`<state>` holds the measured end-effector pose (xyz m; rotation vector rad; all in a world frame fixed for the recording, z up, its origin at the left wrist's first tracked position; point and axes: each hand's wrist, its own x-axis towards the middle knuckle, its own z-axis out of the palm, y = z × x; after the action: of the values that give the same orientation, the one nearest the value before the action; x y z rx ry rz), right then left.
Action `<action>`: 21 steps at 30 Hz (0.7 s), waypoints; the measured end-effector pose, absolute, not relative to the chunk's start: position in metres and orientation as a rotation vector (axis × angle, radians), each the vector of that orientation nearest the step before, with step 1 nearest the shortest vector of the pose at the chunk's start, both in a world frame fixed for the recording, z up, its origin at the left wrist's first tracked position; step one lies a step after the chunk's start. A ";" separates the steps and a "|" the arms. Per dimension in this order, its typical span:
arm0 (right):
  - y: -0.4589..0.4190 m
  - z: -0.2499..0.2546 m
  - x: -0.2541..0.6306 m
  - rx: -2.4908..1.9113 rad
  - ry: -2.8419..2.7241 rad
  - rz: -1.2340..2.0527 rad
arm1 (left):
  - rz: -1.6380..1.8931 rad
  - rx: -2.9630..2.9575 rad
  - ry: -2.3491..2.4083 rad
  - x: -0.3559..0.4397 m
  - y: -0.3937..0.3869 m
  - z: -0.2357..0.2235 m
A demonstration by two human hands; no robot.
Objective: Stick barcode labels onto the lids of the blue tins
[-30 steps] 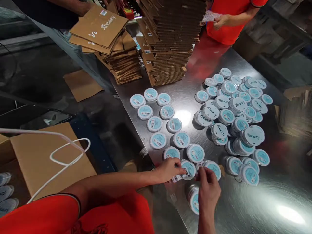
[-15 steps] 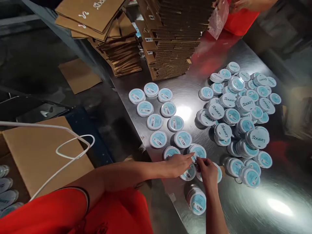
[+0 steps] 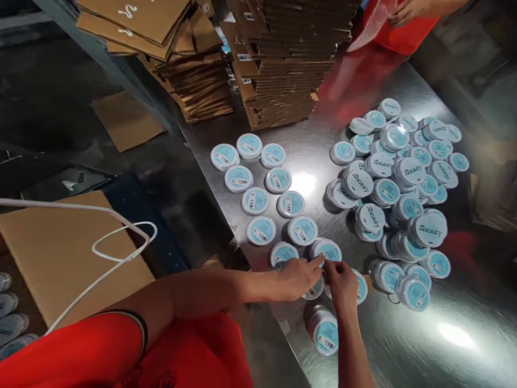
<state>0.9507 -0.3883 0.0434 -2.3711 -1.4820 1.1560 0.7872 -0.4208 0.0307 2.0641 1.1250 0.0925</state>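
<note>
My left hand (image 3: 301, 278) reaches in low over the jars, its index finger stretched out onto the near edge of a round jar with a pale blue label (image 3: 326, 250). The other fingers of this hand are partly hidden. Beside that fingertip, my right hand (image 3: 341, 277) is closed in a pinch at the same jar's edge; whatever sits between its fingertips is too small to make out. Under my hands, jars are partly covered, one blue-labelled jar (image 3: 361, 286) showing to the right. A short leaning stack of jars (image 3: 325, 335) lies nearer me.
Two rows of label-up jars (image 3: 255, 201) run along the left side of the metal table (image 3: 404, 345). A large heap of jars (image 3: 410, 171) covers the right. Tall stacks of flat cardboard (image 3: 283, 70) stand at the back. Another person's hand (image 3: 406, 12) holds clear plastic beyond.
Both hands stay at the same jar, with only slight shifts of the fingers. The view has moved a little. At the far end, the other person's hand and plastic have shifted.
</note>
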 end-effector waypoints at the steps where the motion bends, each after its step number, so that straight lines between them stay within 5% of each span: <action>1: -0.388 0.044 0.950 -2.397 -1.558 1.123 | 0.018 2.152 1.092 0.788 -0.420 0.033; 10: -0.368 0.049 0.960 -2.573 -1.987 0.700 | -0.146 2.215 1.193 0.801 -0.417 0.045; 17: -0.365 0.073 1.080 -2.702 -1.644 0.182 | -0.166 2.199 1.173 0.803 -0.416 0.038; 21: -0.360 0.060 1.132 -2.588 -1.640 0.155 | -0.086 2.157 1.249 0.806 -0.418 0.032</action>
<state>1.1315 -0.3599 0.0598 -2.5876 -1.6399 0.1553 0.8057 -0.4183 0.0323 2.1566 1.2494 -0.0855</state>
